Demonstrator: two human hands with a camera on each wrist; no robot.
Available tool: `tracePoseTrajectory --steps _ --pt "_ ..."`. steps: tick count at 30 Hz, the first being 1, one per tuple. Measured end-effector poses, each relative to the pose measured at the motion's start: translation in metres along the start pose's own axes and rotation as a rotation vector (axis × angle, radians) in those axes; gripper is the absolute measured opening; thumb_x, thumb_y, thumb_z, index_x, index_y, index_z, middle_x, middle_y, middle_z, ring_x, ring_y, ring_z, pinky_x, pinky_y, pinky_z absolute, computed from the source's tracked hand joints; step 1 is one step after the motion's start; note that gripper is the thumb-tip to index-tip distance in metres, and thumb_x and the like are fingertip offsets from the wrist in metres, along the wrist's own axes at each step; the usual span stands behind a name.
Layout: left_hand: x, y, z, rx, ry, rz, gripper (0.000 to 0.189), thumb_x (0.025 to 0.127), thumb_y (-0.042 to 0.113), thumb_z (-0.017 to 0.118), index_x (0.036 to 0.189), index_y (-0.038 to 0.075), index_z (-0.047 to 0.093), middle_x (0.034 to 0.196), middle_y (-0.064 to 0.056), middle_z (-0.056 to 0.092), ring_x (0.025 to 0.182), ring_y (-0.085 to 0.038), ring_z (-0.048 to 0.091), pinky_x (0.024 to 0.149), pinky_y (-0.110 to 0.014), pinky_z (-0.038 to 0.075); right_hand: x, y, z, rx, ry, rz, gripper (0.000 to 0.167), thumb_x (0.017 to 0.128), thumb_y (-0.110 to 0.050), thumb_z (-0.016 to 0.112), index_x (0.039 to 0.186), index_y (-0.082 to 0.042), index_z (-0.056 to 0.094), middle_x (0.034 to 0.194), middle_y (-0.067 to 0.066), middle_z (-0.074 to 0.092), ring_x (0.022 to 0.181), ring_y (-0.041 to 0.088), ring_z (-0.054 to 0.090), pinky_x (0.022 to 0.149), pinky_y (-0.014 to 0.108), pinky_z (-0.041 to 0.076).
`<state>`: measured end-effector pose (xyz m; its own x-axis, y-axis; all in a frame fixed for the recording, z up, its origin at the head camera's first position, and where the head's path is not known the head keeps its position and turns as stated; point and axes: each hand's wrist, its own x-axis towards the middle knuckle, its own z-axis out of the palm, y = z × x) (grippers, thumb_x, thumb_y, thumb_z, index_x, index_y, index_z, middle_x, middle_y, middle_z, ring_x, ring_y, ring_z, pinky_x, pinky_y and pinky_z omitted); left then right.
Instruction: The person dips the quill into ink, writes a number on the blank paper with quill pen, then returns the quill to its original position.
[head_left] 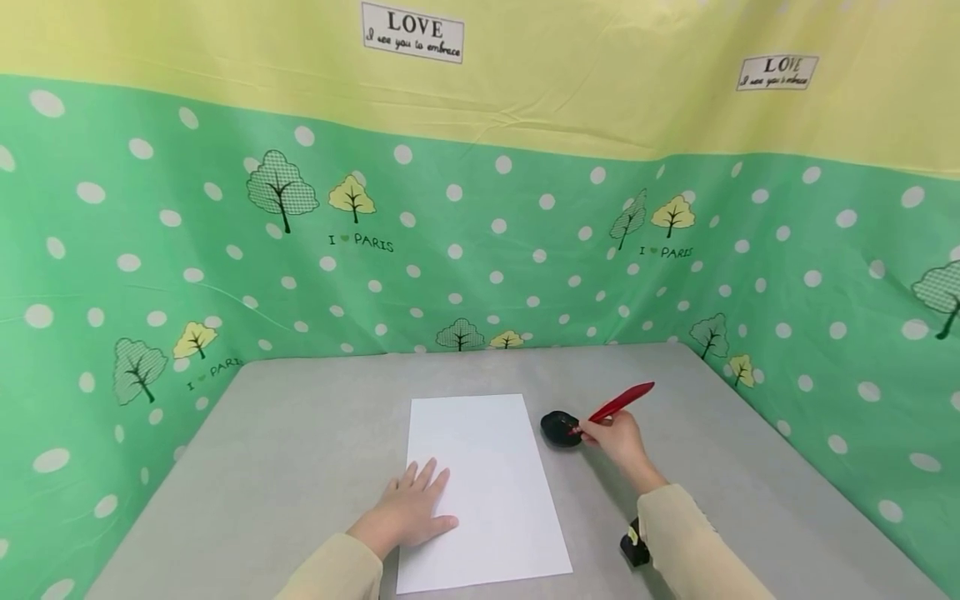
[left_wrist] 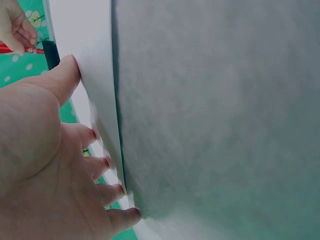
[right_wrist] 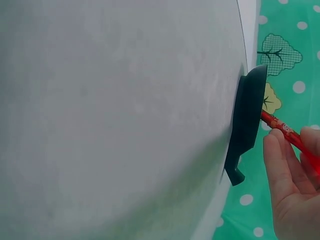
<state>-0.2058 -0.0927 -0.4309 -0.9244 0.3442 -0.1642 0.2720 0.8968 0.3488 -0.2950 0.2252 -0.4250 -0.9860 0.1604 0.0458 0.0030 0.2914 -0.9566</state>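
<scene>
Our right hand [head_left: 621,437] pinches a slim red stick [head_left: 622,402], thumb and fingertips clamped near its lower end, while its broader upper part rises past the knuckles to the upper right. The stick looks smooth and glossy, with a small printed pattern just ahead of our fingertips.

Just left of this hand sits a black dish [head_left: 557,427], rounded and shallow; the stick's tip meets its outline, but we cannot tell whether the two touch.

Farther left, a smooth white sheet [head_left: 495,467] of paper lies under our left hand [head_left: 412,510], whose straight fingers are spread apart over the sheet's left side.

Nearer to us than the right hand, a small black object [head_left: 634,552] with a yellow patch stands beside the cream sleeve [head_left: 682,533], which partly hides it.

Beneath both hands spreads a grey tabletop [head_left: 315,433], matte and faintly mottled. Beyond them and to either side hangs a creased green cloth [head_left: 427,179], white-dotted and printed with trees, its upper band yellow with "LOVE" panels.
</scene>
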Motion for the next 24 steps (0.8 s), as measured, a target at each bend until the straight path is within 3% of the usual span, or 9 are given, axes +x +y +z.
tracePoseTrajectory --steps 9,18,24 --pt "0.0 0.0 0.0 -0.007 0.0 0.0 0.071 0.086 0.046 0.058 0.138 0.001 0.038 0.146 -0.023 0.024 0.132 -0.046 0.015 0.102 -0.062 0.014 -0.002 -0.001 -0.003 -0.028 -0.015 0.012 0.036 0.084 0.002 0.061 0.112 0.013 0.04 0.083 0.023 0.065 0.07 0.024 0.066 0.068 0.037 0.055" --pt "-0.001 0.0 0.001 -0.009 0.003 0.002 0.071 0.086 0.046 0.058 0.138 0.001 0.039 0.146 -0.023 0.024 0.132 -0.046 0.015 0.102 -0.062 0.014 -0.002 -0.006 -0.007 -0.032 -0.026 0.002 0.02 0.084 0.001 0.061 0.097 0.01 0.05 0.082 0.024 0.065 0.074 0.031 0.066 0.07 0.04 0.054" --pt "0.0 0.0 0.002 -0.01 0.007 0.004 0.071 0.086 0.046 0.058 0.138 0.001 0.039 0.145 -0.023 0.024 0.132 -0.046 0.016 0.102 -0.062 0.014 0.0 -0.013 -0.007 -0.026 -0.011 -0.014 0.018 0.084 0.001 0.061 0.095 0.01 0.052 0.081 0.022 0.065 0.072 0.027 0.066 0.07 0.041 0.054"
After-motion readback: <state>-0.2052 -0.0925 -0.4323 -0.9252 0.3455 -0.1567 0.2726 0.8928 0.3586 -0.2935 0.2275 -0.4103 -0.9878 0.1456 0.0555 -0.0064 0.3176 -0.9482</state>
